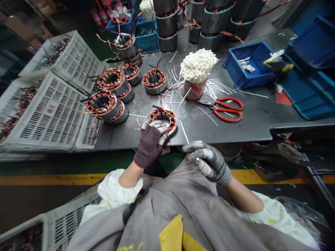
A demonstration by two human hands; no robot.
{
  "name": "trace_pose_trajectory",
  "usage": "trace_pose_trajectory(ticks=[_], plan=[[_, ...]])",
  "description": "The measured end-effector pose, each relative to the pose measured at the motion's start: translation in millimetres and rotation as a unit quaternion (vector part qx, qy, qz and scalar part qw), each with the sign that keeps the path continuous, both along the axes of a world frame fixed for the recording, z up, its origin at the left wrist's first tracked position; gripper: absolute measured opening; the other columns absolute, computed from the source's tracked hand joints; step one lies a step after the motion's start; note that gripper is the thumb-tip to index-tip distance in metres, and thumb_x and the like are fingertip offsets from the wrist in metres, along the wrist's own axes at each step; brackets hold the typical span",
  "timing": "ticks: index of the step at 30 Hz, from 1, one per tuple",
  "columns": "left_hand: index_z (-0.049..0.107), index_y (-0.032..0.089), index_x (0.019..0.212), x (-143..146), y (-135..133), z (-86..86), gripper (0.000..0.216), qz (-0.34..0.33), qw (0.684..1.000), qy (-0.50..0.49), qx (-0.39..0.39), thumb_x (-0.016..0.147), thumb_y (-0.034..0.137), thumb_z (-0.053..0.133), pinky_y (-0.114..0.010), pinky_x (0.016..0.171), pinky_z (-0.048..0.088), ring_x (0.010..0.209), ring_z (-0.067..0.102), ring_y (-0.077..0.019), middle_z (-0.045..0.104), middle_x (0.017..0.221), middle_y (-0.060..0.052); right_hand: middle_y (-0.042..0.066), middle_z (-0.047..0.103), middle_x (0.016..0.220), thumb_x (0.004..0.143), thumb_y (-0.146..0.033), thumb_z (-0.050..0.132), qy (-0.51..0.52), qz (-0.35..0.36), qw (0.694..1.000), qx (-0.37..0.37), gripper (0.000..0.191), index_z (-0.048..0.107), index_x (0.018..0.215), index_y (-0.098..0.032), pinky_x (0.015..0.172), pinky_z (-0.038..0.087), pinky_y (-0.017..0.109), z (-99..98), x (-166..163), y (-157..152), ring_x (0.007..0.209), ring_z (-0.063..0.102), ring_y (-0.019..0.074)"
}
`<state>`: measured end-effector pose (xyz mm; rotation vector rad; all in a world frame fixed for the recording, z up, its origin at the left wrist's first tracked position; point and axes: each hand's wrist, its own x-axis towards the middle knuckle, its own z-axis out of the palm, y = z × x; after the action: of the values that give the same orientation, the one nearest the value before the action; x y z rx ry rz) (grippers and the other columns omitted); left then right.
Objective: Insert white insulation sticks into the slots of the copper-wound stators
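A motor stator [172, 128], a metal ring with copper windings and black leads, sits at the bench's front edge. My left hand [153, 139], in a dark knitted glove with white-wrapped fingers, grips its near left rim, fingers over the top and thumb on the near side. My right hand [208, 161], in a grey glove, is just off the bench edge to the right. Its fingers are closed on a thin white strip [184, 131] that points up and left toward the bench. The strip's lower part is hidden by the fingers.
Several wound stators [154, 81] stand at left and behind. Red-handled scissors [227, 109] lie right of a can [193, 90] packed with white strips, with loose strips around it. A blue bin [248, 78] stands at right, white crates [52, 111] at left, stacked steel cores [167, 26] behind.
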<state>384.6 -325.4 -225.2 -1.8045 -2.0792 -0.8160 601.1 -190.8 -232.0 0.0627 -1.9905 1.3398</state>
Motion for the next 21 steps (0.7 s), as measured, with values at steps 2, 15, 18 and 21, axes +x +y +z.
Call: trace_pose_trajectory(ticks=[2, 15, 18, 21], plan=[[0.062, 0.02, 0.116, 1.3, 1.0, -0.9, 0.019, 0.003, 1.0, 0.01, 0.017, 0.099, 0.025, 0.054, -0.054, 0.119, 0.038, 0.124, 0.065, -0.0259, 0.074, 0.112, -0.008, 0.008, 0.076, 0.108, 0.1, -0.024, 0.055, -0.025, -0.001, 1.0, 0.009, 0.013, 0.068, 0.099, -0.024, 0.086, 0.061, 0.034, -3.2, 0.8, -5.0, 0.098, 0.075, 0.0191], [0.062, 0.023, 0.122, 16.4, 8.6, -14.9, 0.025, 0.113, 0.978, -0.13, 0.117, 0.098, 0.031, 0.06, -0.047, 0.114, 0.045, 0.122, 0.066, -0.0235, 0.073, 0.121, -0.007, 0.005, 0.077, 0.097, 0.094, -0.046, 0.067, -0.105, -0.022, 0.97, -0.218, 0.024, 0.074, 0.099, -0.024, 0.08, 0.062, 0.034, -15.9, -63.7, -3.9, 0.088, 0.074, 0.0195], [0.066, 0.024, 0.11, 19.6, 12.7, -11.3, 0.014, 0.072, 0.978, -0.132, 0.143, 0.098, 0.027, 0.061, -0.044, 0.11, 0.048, 0.114, 0.069, -0.0209, 0.076, 0.111, -0.004, 0.0, 0.074, 0.078, 0.083, -0.05, 0.078, -0.14, -0.054, 0.933, -0.326, 0.029, 0.071, 0.092, -0.024, 0.064, 0.06, 0.032, -13.8, -67.2, -5.0, 0.067, 0.069, 0.0169], [0.066, 0.023, 0.106, 20.2, 14.2, -5.1, 0.01, 0.059, 0.983, -0.105, 0.136, 0.097, 0.024, 0.06, -0.047, 0.112, 0.045, 0.112, 0.07, -0.0209, 0.077, 0.106, -0.004, -0.001, 0.072, 0.073, 0.078, -0.051, 0.08, -0.151, -0.06, 0.923, -0.35, 0.03, 0.068, 0.084, -0.024, 0.063, 0.06, 0.032, -7.8, -68.4, -5.2, 0.064, 0.067, 0.0165]])
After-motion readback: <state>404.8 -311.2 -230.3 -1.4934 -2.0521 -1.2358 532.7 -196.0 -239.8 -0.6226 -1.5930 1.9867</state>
